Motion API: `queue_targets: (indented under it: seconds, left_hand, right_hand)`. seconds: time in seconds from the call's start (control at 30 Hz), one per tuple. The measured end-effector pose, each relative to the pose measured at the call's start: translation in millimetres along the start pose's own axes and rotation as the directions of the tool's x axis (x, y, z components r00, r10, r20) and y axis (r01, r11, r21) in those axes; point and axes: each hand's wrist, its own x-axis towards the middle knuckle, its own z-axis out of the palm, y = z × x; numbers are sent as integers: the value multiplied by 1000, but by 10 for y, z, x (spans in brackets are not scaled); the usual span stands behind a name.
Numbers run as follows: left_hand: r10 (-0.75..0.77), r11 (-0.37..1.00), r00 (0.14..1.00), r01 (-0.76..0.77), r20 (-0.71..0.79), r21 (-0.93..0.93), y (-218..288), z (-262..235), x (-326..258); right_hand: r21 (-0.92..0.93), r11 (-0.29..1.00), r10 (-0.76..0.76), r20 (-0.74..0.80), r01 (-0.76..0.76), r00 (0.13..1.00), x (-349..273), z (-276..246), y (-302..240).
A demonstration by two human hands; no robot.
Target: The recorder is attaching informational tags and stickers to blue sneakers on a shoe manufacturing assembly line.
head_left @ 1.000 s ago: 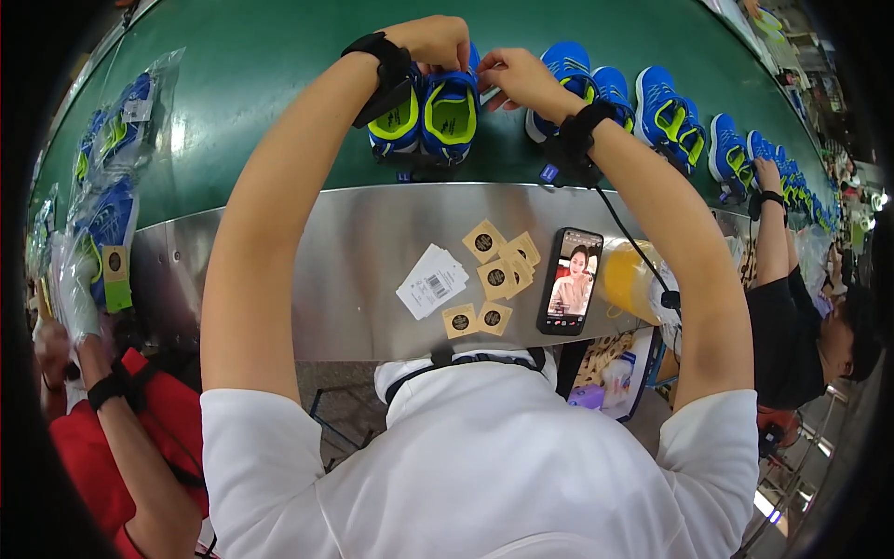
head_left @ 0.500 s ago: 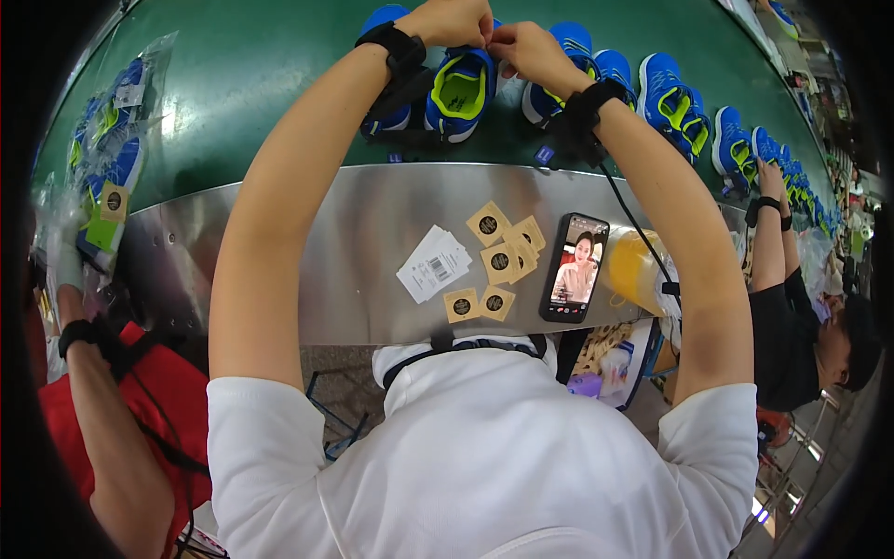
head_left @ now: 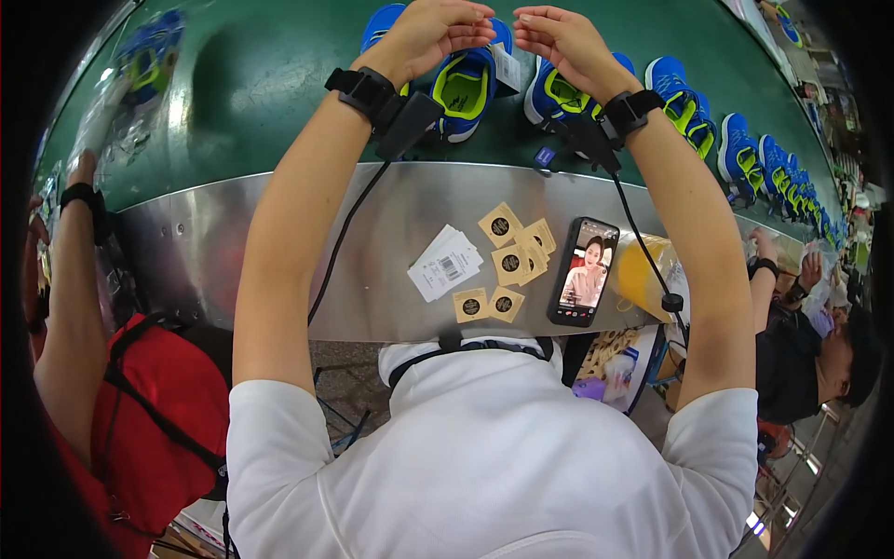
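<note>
Both hands reach far out over a green conveyor belt (head_left: 279, 84): the left hand (head_left: 433, 28) is curled over the heel of a small blue sports shoe with a lime-green lining (head_left: 466, 84), and the right hand (head_left: 559, 37), fingers bent, hovers just above it beside a small white hang tag (head_left: 507, 67); whether either pinches the tag cannot be told. The shoe lies at the belt's near side, its opening upward, first in a row of matching blue-and-lime shoes (head_left: 736, 140) trailing away to the right. Within easy reach on the shiny steel table (head_left: 233, 242) lie square tan paper tags (head_left: 507, 261), white barcode labels (head_left: 445, 265) and a black smartphone (head_left: 583, 272).
</note>
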Motion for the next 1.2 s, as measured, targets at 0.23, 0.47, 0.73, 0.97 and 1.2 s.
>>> queue_targets:
  seconds: [0.23,0.47,0.73,0.97,1.2]
  left_hand:
    - [77,981,978,-39,-193,190,86,-146,-52]
    - [106,994,979,-100,-173,43,101,-221,-90]
    - [109,993,982,-115,-153,-36,143,-245,-134]
    - [199,979,958,-202,-206,10,171,-71,-239]
    - [177,930,976,-123,-127,347,143,64,-268]
  right_hand:
    - [-290,956,-65,-51,48,997,29,-37,-21]
    - [-893,399,-94,184,206,978,24,149,183]
    - [-904,120,-294,362,410,884,85,225,309]
    - [-737,639,-128,180,220,975,71,311,183]
    - [-354,919,-187,-7,173,982,163,471,153]
